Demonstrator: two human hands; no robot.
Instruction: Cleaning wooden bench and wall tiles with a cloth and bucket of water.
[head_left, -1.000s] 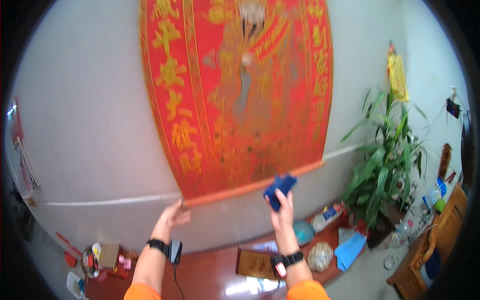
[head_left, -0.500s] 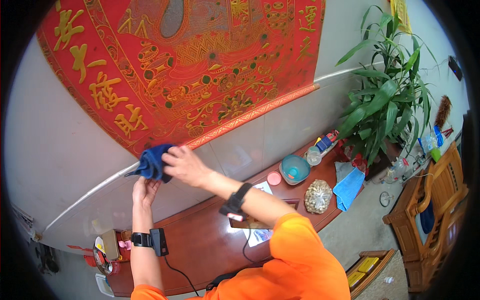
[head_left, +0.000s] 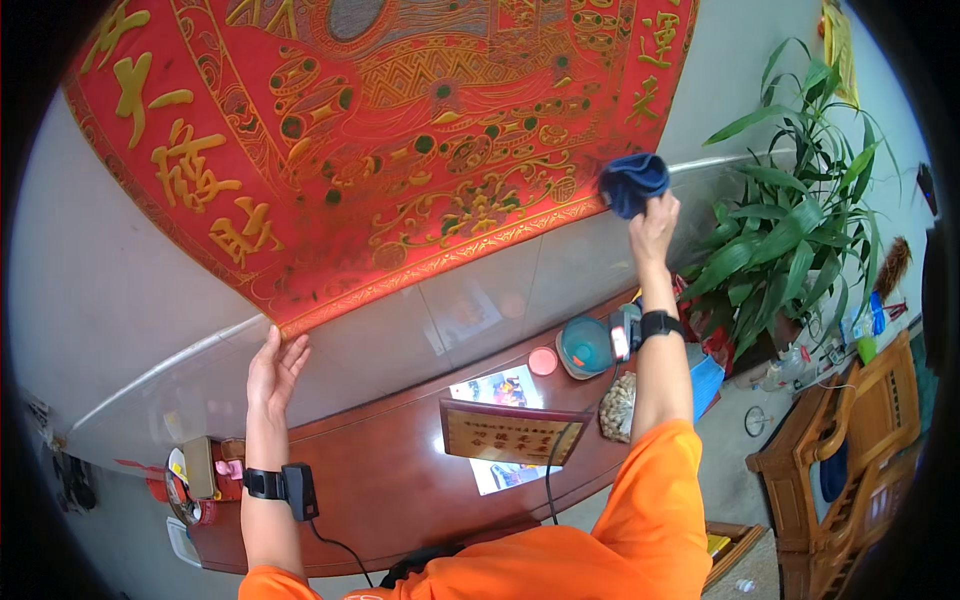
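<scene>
Against a pale wall (head_left: 120, 330) stands a glossy reddish-brown desk (head_left: 370, 470), with a leafy plant (head_left: 790, 240) and carved wooden seating (head_left: 850, 440) to my right. Above the desk hangs a red scroll (head_left: 400, 200) thick with gold patterning. My right hand (head_left: 654, 230) grips one soft, crumpled dark-blue cloth (head_left: 634, 185) at its lower right corner; my left hand (head_left: 275, 380) meets the lower left corner, fingers extended, though I cannot tell whether they pinch it. The desk bears one framed plaque (head_left: 510, 430) and one round teal bowl (head_left: 587, 345).
</scene>
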